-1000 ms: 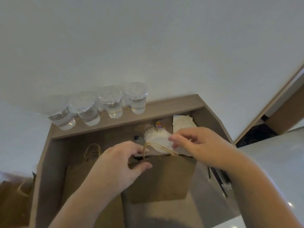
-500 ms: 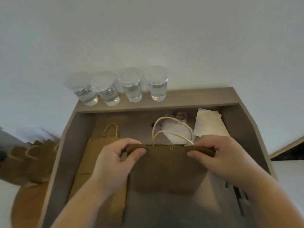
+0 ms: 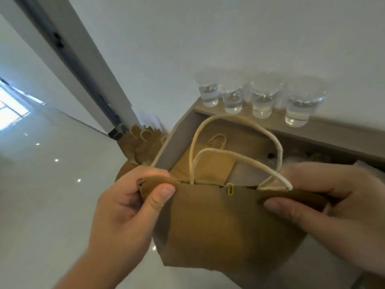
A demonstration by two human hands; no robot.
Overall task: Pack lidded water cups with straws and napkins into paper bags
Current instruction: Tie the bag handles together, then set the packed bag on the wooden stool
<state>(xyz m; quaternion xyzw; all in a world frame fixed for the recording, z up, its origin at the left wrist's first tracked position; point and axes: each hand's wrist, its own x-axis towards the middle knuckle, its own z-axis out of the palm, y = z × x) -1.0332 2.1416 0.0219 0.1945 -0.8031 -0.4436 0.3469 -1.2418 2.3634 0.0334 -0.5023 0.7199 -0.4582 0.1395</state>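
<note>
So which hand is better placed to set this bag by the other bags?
Likely left: the left hand pinches the bag end nearest the other bags; the right hand holds the far end.

Hidden, cropped and blurred items, head view

Bag (image 3: 218,226): the pinched top hides its contents from you, and its right side runs behind your right hand (image 3: 337,209), which the right edge cuts off. Left hand (image 3: 125,207): fingertips lie behind the bag's top corner. Cups (image 3: 262,97): tops are smeared by blur, so lids can't be told from rims. Small items (image 3: 302,157) in the box (image 3: 170,151), beyond your right fingers: blurred, unidentifiable. Flat bags (image 3: 208,163): partly covered by the held bag. Floor bags (image 3: 143,140): soft, count unclear.
</note>
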